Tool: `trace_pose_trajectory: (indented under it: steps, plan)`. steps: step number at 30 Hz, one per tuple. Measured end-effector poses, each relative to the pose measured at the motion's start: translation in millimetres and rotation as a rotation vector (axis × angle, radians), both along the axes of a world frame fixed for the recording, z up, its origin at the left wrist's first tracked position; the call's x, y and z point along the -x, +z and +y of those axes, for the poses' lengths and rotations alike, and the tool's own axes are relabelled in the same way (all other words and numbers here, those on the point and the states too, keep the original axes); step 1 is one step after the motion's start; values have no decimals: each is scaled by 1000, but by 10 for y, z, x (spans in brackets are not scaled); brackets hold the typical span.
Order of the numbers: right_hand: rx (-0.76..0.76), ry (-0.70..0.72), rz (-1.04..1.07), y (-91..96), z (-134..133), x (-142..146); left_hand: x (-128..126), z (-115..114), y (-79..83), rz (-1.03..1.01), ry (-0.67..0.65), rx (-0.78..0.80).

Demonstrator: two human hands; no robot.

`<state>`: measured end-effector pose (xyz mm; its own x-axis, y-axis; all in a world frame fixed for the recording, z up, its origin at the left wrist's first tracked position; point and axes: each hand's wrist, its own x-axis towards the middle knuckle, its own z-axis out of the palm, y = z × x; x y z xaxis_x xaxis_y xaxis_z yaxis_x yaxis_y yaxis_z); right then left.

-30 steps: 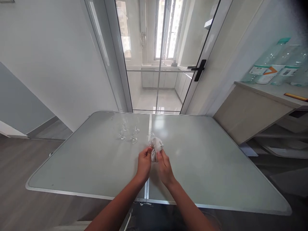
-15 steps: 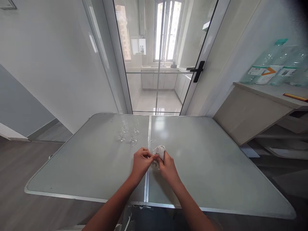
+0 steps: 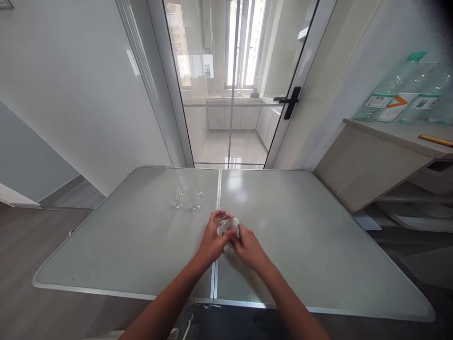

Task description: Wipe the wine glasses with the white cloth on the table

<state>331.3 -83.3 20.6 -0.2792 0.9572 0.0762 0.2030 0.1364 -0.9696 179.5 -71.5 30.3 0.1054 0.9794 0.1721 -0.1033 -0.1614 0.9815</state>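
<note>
Over the table's middle seam, my left hand point(image 3: 211, 240) has its fingers curled round a clear stemmed glass point(image 3: 222, 210), whose thin rim shows above the fingertips. My right hand point(image 3: 248, 244) is closed on a crumpled white cloth point(image 3: 233, 224) and presses it against the glass from the right. Fingers and cloth hide most of the glass's bowl and stem. To the left and farther off, several clear stemmed glasses point(image 3: 195, 208) stand upright on their round feet in a loose group.
The grey-green folding table point(image 3: 304, 236) has a metal edge and a metal seam point(image 3: 214, 278). Beyond its far edge stands a glass door with a black handle point(image 3: 292, 103). At the right, a shelf unit point(image 3: 382, 160) holds several plastic bottles point(image 3: 392, 101) and a yellow stick-like object point(image 3: 437, 140).
My left hand has moved up along the glass, its fingers now spread round the upper part. The cloth sits lower and closer between the hands. The glasses on the table have stayed put.
</note>
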Motion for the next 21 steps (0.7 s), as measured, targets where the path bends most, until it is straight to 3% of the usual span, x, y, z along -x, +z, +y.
trace_pose_trajectory:
  steps: [2,4,7,9,11,13,14,15,19,21]
  plan:
    - [-201,-183,-147,-32,-28,32,-50,-13,-12,42,89,-41]
    - [-214,-217,-104,-65,-51,41,-30,14,-18,-40,-17,-26]
    - [94,-9,207,-107,-7,-16,83,97,-8,-212,-325,83]
    - [286,-15,469,-139,79,-87,141,133,21,-266,-364,100]
    - [316,-322,676,-168,173,-161,151,134,72,-271,-239,33]
    - [285,-664,754,-168,223,-204,114,106,130,-254,-81,-49]
    - [296,-731,765,-148,221,-204,84,87,153,-244,-20,-80]
    - [323,-713,779,-112,199,-188,49,68,169,-236,28,-104]
    - [377,-311,935,107,8,-9,-99,5,124,-208,134,-218]
    - [354,-273,928,154,-66,73,-151,-20,45,-187,159,-272]
